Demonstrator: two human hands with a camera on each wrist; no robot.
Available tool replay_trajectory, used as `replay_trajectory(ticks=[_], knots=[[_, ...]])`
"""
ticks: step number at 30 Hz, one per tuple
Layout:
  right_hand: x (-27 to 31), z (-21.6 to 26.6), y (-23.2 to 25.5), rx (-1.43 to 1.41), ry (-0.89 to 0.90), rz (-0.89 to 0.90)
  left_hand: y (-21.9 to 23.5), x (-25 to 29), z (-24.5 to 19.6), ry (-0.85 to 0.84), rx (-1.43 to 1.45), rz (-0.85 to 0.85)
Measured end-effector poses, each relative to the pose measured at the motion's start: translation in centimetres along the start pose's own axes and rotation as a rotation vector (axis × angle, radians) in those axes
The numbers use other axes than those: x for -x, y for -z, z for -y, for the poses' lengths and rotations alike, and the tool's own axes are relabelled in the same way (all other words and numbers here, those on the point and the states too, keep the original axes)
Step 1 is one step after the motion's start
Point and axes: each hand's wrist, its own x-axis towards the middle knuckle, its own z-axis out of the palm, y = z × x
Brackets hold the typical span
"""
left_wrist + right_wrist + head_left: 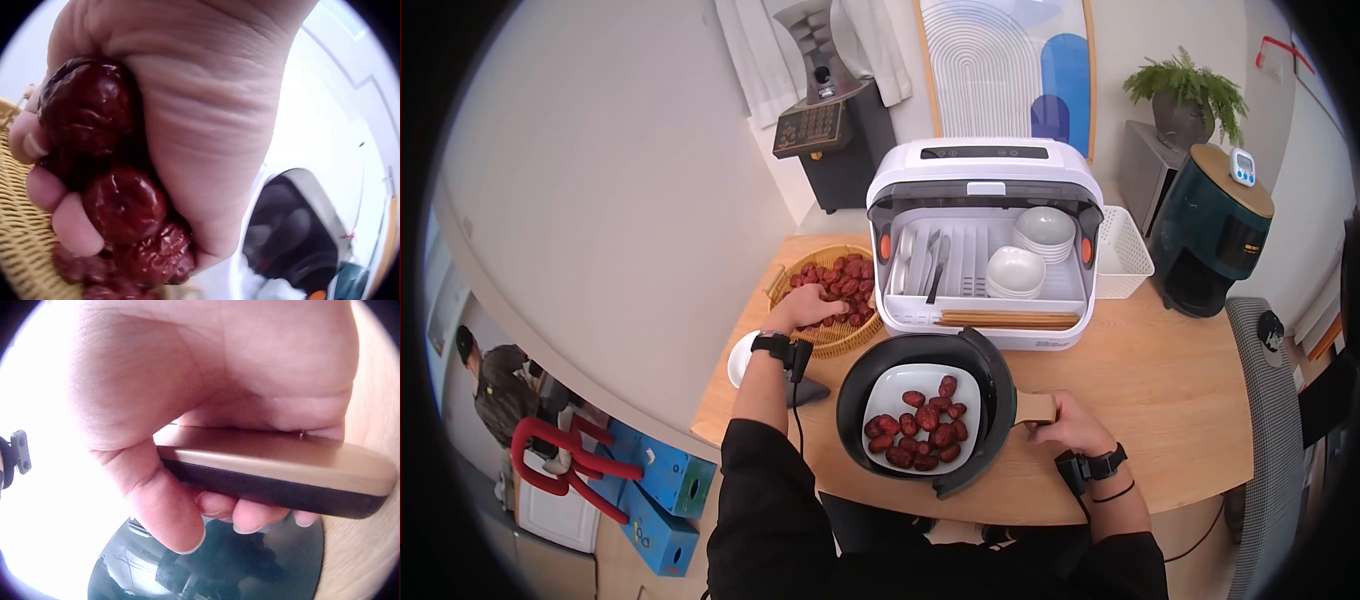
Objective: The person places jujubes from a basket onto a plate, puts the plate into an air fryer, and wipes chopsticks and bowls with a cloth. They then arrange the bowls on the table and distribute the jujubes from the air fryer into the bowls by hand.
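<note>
In the head view my left hand [808,306] is at the wicker basket [828,345] of red dates. Up close in the left wrist view, its fingers curl round several wrinkled, glossy red dates [125,203], with more dates below. My right hand [1076,424] grips the tan and black handle [275,462] of a black air fryer basket [855,440], thumb on one side and fingertips showing underneath. Inside that air fryer basket lies a white square plate [888,385] bearing a loose pile of dates [928,418].
Behind stands a white dish cabinet [985,170], open, with bowls, cutlery and chopsticks. At right are a white perforated bin [1122,255] and a dark green air fryer [1215,235] with its front cavity showing. A white bowl [742,355] sits by my left wrist on the wooden table [1160,400].
</note>
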Motion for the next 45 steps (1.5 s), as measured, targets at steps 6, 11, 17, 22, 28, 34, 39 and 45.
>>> replay_trajectory(ticks=[6, 11, 17, 22, 28, 34, 39, 45], knots=[[0.1, 0.1, -0.2, 0.004, -0.010, -0.011, 1.8, 11.7, -13.0, -0.470, 0.268, 0.374], [0.0, 0.0, -0.2, -0.017, -0.011, -0.015, -1.3, 15.2, -15.8, -0.755, -0.086, 0.435], [0.1, -0.1, 0.0, -0.026, -0.005, -0.020, 3.7, 6.1, -10.2, -0.139, 0.115, 0.118], [0.1, -0.4, 0.1, 0.000, -0.002, -0.017, -1.7, -5.0, 0.0, 0.029, -0.087, -0.219], [0.2, -0.3, 0.1, 0.000, -0.043, -0.029, -5.0, -10.7, -0.6, -0.193, -0.117, -0.129], [0.2, 0.5, -0.2, -0.009, -0.064, -0.015, -5.4, -8.7, -3.3, 0.051, -0.312, -0.060], [0.1, -0.1, 0.2, -0.029, -0.075, -0.013, -4.5, -7.1, -2.7, 0.061, -0.437, 0.014], [0.1, -0.2, 0.2, -0.001, -0.003, 0.015, -5.5, -8.6, 0.3, 0.021, -0.350, 0.021]])
